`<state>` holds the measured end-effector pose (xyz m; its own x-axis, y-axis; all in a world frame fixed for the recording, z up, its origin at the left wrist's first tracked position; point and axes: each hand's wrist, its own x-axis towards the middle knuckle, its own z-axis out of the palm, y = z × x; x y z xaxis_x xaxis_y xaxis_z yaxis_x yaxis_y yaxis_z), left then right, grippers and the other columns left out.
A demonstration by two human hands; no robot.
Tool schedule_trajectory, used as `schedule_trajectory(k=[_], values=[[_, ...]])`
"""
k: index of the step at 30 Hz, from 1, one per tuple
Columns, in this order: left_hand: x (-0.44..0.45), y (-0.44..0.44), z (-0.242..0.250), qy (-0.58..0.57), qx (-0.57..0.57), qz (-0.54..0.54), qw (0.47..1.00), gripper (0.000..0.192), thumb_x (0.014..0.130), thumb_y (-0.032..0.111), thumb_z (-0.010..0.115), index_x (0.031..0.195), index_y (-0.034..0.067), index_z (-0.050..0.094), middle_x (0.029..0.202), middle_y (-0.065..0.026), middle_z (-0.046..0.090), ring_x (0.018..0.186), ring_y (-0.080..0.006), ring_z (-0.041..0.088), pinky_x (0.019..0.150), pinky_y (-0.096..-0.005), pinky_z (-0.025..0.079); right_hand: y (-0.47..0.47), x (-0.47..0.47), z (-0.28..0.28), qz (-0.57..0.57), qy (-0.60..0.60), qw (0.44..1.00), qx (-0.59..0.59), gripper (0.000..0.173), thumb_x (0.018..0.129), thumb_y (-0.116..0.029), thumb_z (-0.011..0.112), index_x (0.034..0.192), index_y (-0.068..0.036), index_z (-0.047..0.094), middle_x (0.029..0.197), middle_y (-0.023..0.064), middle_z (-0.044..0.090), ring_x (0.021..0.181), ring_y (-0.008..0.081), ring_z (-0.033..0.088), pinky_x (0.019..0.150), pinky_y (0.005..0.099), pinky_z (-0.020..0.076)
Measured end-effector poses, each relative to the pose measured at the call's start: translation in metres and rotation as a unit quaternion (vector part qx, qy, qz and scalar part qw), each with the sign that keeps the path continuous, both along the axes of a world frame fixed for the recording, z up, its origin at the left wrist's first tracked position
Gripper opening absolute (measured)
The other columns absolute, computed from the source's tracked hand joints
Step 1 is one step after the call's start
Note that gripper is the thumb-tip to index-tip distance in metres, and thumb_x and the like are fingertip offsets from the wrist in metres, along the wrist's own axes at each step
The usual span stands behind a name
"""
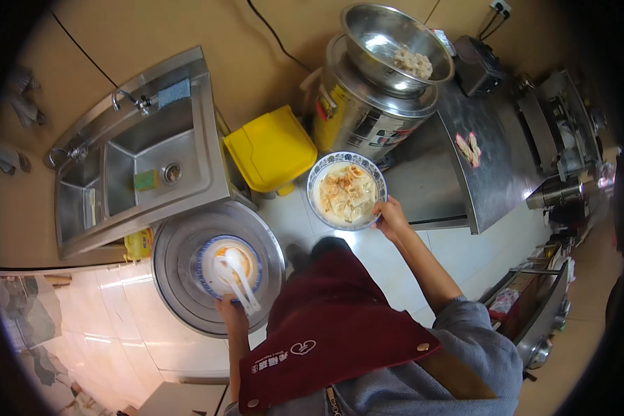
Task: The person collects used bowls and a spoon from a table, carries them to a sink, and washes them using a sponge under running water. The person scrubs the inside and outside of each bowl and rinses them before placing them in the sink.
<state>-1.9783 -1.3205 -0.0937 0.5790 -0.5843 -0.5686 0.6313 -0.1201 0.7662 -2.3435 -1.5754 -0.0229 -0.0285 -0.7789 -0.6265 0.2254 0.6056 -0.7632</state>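
In my right hand (392, 219) is a blue-and-white patterned bowl (318, 179), gripped at its rim. Pale broth with dumpling-like pieces (347, 195) and brownish-orange bits fills it. My left hand (232, 310) grips the near rim of a second blue-rimmed bowl (208, 283). Two white soup spoons (242, 275) rest in that bowl over orange-tinged leftovers, their handles reaching past the rim. Beneath the second bowl is a large round metal lid or basin (171, 281); whether the bowl touches it I cannot tell.
A stainless steel sink (197, 140) with a sponge (145, 180) stands left. Beside it is a yellow lidded bin (270, 148). A metal bowl (369, 44) of pale food sits on a tall steel drum (338, 125). Gloves or cloths (468, 150) lie on the steel counter (499, 171) at right.
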Motion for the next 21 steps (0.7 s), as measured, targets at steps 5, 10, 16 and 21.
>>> schedule_trajectory(k=[5, 10, 16, 21], values=[[0.014, 0.010, -0.009, -0.017, 0.000, 0.107, 0.994, 0.033, 0.072, 0.007, 0.055, 0.105, 0.001, 0.050, 0.112, -0.0133, 0.053, 0.102, -0.0275, 0.055, 0.091, -0.0370, 0.045, -0.049, -0.008, -0.057, 0.003, 0.034, 0.996, 0.079, 0.037, 0.067, 0.004, 0.048, 0.103, -0.004, 0.056, 0.077, 0.0089, 0.057, 0.053, 0.0198, 0.055, 0.037, 0.0304, 0.0483], [-0.009, 0.018, -0.010, -0.030, 0.079, 0.244, 0.966, 0.032, 0.071, 0.010, 0.055, 0.101, 0.001, 0.048, 0.100, -0.0109, 0.055, 0.091, -0.0248, 0.057, 0.080, -0.0367, 0.047, -0.094, -0.004, -0.120, 0.042, 0.050, 0.989, 0.133, 0.037, 0.067, 0.002, 0.052, 0.104, -0.006, 0.053, 0.077, 0.0092, 0.053, 0.054, 0.0213, 0.054, 0.038, 0.0317, 0.0463], [-0.030, 0.019, -0.010, 0.019, 0.100, 0.346, 0.933, 0.023, 0.074, 0.014, 0.056, 0.094, 0.007, 0.049, 0.084, -0.0059, 0.056, 0.076, -0.0191, 0.058, 0.064, -0.0315, 0.049, -0.171, 0.026, -0.179, 0.099, 0.094, 0.972, 0.190, 0.044, 0.066, 0.002, 0.055, 0.108, -0.010, 0.051, 0.082, 0.0100, 0.053, 0.058, 0.0240, 0.055, 0.041, 0.0362, 0.0480], [-0.038, -0.005, 0.004, 0.047, 0.119, 0.399, 0.908, 0.012, 0.078, 0.018, 0.052, 0.082, 0.007, 0.056, 0.076, -0.0071, 0.061, 0.064, -0.0200, 0.058, 0.056, -0.0323, 0.049, -0.227, 0.075, -0.227, 0.148, 0.195, 0.961, 0.126, 0.038, 0.075, -0.005, 0.055, 0.113, -0.008, 0.052, 0.103, 0.0161, 0.060, 0.074, 0.0338, 0.065, 0.049, 0.0412, 0.0562]])
